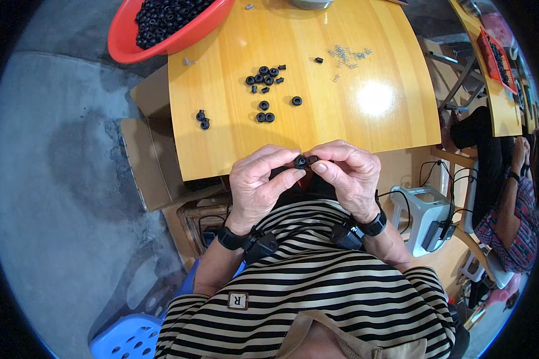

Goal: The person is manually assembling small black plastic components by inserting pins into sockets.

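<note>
Head view: I see left hand [261, 179] and right hand [352, 177] close together at the table's [221, 146] near edge.
Left grip: pinching a round black part [300, 162].
Right grip: pinching a small dark piece [313, 160]; contact between the two, I cannot tell.
Part position: between both hands' fingertips.
Loose black parts [259, 78]: on the table, beyond the hands.

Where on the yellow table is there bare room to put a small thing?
The widest bare patch of table lies right, between the springs and the near edge. Another lies between the springs and the grey bowl. Black rings crowd left of centre; the red basin takes the far-left corner.
</note>
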`<state>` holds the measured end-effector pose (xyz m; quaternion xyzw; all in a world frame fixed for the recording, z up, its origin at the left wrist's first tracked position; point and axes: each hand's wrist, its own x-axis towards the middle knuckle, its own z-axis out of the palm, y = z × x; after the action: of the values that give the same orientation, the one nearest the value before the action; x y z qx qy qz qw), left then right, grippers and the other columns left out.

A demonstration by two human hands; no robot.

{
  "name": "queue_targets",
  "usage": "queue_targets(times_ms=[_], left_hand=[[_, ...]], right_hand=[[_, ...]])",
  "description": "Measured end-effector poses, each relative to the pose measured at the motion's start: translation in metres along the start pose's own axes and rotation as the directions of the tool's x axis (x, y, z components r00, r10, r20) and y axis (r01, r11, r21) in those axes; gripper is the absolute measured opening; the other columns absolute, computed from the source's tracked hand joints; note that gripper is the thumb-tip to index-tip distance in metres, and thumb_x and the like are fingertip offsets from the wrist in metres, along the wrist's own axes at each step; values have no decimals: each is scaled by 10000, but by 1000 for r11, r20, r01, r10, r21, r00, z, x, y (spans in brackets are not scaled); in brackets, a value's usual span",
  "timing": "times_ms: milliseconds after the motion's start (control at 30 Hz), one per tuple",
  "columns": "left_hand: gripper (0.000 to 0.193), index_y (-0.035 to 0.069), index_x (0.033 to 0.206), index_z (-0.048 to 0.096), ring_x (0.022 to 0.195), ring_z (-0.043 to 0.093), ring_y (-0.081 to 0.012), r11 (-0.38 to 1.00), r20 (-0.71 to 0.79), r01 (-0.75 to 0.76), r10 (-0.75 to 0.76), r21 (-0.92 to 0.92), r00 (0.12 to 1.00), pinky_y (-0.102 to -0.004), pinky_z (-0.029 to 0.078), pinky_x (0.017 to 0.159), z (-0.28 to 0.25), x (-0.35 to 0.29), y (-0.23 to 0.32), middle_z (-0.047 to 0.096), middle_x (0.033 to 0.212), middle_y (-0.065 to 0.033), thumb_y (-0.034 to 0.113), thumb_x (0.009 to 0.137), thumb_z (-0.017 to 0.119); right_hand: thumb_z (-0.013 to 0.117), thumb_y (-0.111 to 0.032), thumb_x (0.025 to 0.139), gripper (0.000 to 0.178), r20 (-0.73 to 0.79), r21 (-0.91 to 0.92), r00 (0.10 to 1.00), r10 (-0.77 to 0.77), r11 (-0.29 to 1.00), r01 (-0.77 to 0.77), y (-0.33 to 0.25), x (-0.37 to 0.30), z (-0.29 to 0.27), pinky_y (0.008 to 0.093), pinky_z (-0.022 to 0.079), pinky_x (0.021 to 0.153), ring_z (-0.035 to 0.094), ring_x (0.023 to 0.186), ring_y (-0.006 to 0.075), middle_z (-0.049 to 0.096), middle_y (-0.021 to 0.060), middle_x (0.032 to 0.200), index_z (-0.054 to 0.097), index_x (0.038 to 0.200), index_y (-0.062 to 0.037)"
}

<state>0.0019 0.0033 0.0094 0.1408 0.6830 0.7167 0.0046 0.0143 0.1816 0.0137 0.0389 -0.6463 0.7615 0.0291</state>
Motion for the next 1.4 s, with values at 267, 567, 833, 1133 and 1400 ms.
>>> queue_targets(times_ms=[267, 567, 833, 1133, 1400], left_hand=[[291, -7, 1012, 706, 781, 668, -187, 993, 13, -27, 26, 111, 1000, -269, 534, 688, -2, 1, 2, 692, 875, -109, -24, 732, 782], [284, -2, 1006, 708, 785, 680, -201, 965, 48, -46, 35, 257, 998, -276, 540, 691, -2, 5, 12, 700, 884, -113, -6, 733, 787], [286, -2, 1010, 706, 781, 676, -194, 951, 60, -45, 28, 306, 998, -281, 538, 687, -2, 5, 17, 696, 879, -109, -10, 735, 784], [329, -29, 1058, 685, 872, 658, -213, 965, 95, -7, -18, 262, 995, -283, 539, 762, -7, 2, 13, 681, 967, -142, -51, 740, 771], [319, -23, 1033, 699, 843, 668, -207, 939, 98, -24, -10, 344, 995, -280, 539, 738, -3, 5, 22, 693, 930, -126, -34, 725, 783]], right_hand=[[702, 50, 820, 145, 78, -153, 997, -15, 988, 27, -5, 1, -5, 292, 544, 755, 676, 832, 196, 709, 147, 916, 701, 961, 17], [724, 20, 809, 135, 96, -209, 989, -116, 969, 134, -4, 4, -5, 283, 539, 723, 680, 797, 193, 712, 138, 886, 706, 943, 11], [754, -39, 802, 162, 104, -215, 979, -176, 957, 195, 0, 4, -5, 264, 542, 668, 681, 776, 169, 705, 106, 884, 721, 959, -18], [753, -36, 798, 169, 147, -238, 984, -98, 962, 132, -6, 4, -7, 253, 509, 621, 653, 716, 150, 688, 90, 827, 732, 966, -29], [742, -74, 825, 148, 133, -227, 990, -53, 970, 82, -7, 3, -8, 253, 503, 618, 643, 688, 140, 679, 77, 792, 732, 967, -30]])
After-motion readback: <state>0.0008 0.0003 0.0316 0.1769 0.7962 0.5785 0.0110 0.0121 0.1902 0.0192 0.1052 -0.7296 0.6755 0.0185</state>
